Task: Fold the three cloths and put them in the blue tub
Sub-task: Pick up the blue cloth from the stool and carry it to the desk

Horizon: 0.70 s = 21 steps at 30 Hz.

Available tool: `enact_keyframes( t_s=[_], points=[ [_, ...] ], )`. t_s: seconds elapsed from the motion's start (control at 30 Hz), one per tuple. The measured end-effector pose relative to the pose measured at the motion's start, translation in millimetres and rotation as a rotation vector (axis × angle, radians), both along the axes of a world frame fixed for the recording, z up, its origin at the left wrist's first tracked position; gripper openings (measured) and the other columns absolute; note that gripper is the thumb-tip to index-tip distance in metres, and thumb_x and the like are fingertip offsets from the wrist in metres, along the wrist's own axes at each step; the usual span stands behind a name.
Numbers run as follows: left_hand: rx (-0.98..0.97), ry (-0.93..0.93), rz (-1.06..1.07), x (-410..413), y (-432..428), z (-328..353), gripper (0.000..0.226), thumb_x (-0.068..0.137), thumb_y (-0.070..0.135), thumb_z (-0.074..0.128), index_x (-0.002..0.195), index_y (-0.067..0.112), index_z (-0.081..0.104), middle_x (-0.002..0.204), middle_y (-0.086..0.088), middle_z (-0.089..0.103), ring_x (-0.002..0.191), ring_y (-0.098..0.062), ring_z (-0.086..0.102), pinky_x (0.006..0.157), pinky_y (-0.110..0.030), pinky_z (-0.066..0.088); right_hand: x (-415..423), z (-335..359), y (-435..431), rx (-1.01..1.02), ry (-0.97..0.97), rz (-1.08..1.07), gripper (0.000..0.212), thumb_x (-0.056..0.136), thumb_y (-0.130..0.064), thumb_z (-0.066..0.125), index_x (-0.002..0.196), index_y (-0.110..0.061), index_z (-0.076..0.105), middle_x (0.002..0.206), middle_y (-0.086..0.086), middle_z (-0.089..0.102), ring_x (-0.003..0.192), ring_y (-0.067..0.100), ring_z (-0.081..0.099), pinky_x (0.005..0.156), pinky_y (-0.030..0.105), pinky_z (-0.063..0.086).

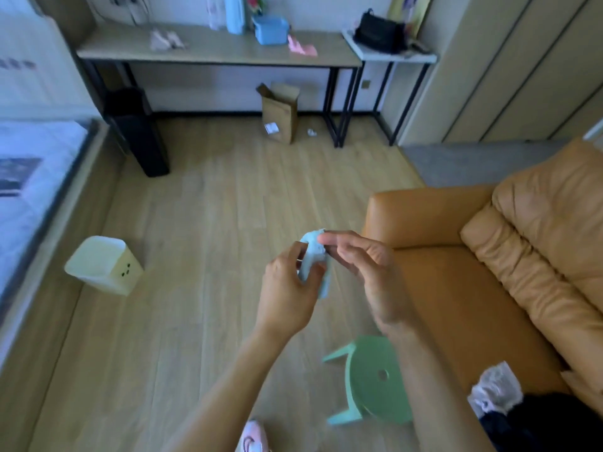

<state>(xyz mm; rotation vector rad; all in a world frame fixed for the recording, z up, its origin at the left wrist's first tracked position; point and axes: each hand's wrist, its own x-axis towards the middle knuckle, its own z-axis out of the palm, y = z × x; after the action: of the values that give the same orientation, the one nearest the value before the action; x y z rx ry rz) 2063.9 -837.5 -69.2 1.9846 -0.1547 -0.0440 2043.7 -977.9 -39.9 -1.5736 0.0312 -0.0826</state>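
Wooden flooring is stretching toward the far desk bearing the blue tub, while left hand and right hand are pinching a bunched blue cloth midair, risking a fold slipping loose unsupported.

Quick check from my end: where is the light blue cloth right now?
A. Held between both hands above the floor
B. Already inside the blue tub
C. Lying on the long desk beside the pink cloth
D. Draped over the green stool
A: the light blue cloth is pinched between the left hand and right hand over the wooden floor, far from the blue tub on the desk.
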Motion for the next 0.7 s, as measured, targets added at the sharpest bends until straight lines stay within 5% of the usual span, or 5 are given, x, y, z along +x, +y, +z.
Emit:
enact_keyframes(
  t_s=[0.13, 0.43, 0.57, 0.7],
  points=[
    [0.053, -0.112, 0.065, 41.0, 36.5, 27.6, 0.031, 0.096, 0.021, 0.057, 0.067, 0.019, 0.044, 0.054, 0.006, 0.041, 0.049, -0.011, 0.038, 0.05, -0.027, 0.029, 39.8, 26.8, 30.7, 0.028, -0.055, 0.025, 0.029, 0.087, -0.026, 0.058, 0.108, -0.017, 0.075, 0.116, 0.006, 0.074, 0.12, 0.023, 0.063, 0.114, 0.049, 0.039],
    [0.107, -0.193, 0.2, 131.9, 99.2, 54.3, 0.029, 0.096, 0.022, 0.055, 0.071, 0.009, 0.048, 0.052, 0.006, 0.04, 0.049, -0.011, 0.035, 0.048, -0.026, 0.029, 145.1, 36.7, 53.9, -0.026, -0.087, -0.063, 0.036, 0.085, -0.025, 0.065, 0.118, -0.011, 0.067, 0.107, 0.003, 0.077, 0.108, 0.012, 0.069, 0.098, 0.026, 0.05],
    [0.139, -0.196, 0.235, 177.8, 108.9, 50.6, 0.028, 0.097, 0.026, 0.055, 0.071, 0.015, 0.052, 0.054, 0.004, 0.048, 0.05, -0.01, 0.044, 0.048, -0.025, 0.034, 207.8, 8.8, 52.3, -0.071, -0.043, -0.068, 0.04, 0.092, -0.018, 0.067, 0.131, -0.011, 0.06, 0.123, 0.002, 0.07, 0.11, -0.003, 0.064, 0.092, 0.012, 0.048],
    [0.171, -0.208, 0.275, 241.3, 115.1, 43.7, 0.024, 0.097, 0.027, 0.055, 0.075, 0.017, 0.057, 0.061, -0.001, 0.059, 0.056, -0.013, 0.054, 0.052, -0.028, 0.044, 282.8, -16.0, 54.3, -0.106, 0.013, -0.013, 0.055, 0.085, -0.034, 0.069, 0.136, -0.023, 0.053, 0.136, 0.0, 0.062, 0.125, 0.005, 0.057, 0.109, 0.031, 0.044]
  ],
)
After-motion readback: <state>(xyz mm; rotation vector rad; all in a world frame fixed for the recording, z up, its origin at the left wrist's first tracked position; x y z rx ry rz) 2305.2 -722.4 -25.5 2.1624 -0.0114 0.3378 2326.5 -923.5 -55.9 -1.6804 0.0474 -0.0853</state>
